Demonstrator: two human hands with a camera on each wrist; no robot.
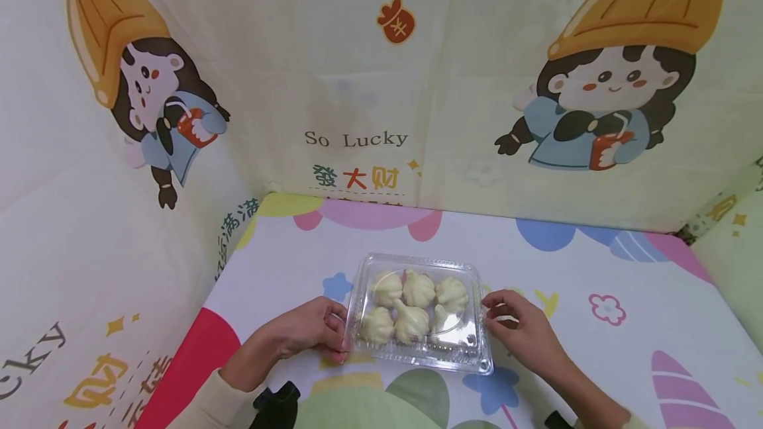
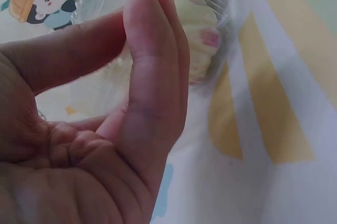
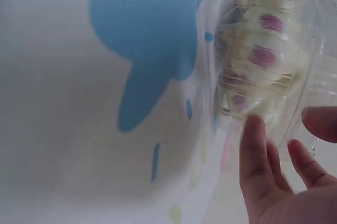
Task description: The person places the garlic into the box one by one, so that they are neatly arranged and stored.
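A clear plastic clamshell box [image 1: 459,357] with its lid down lies in the middle of the table, turned slightly. Inside are several pale garlic bulbs [image 1: 411,320], ribbed and pointed at the top; purple-pink patches show on the bulbs [image 3: 263,56] in the right wrist view. My left hand [image 1: 306,331] grips the box's left edge, thumb and fingertips close together there. At the right edge my right hand [image 1: 524,330] holds the rim between thumb and fingers. In the left wrist view my own fingers hide part of the box [image 2: 108,3].
A white tablecloth [image 1: 572,369] with coloured cartoon prints covers the table. Pale printed cloth walls [image 1: 453,138] rise at the back and on both sides. Dark straps or mounts [image 1: 277,406] show near the wrists at the bottom edge.
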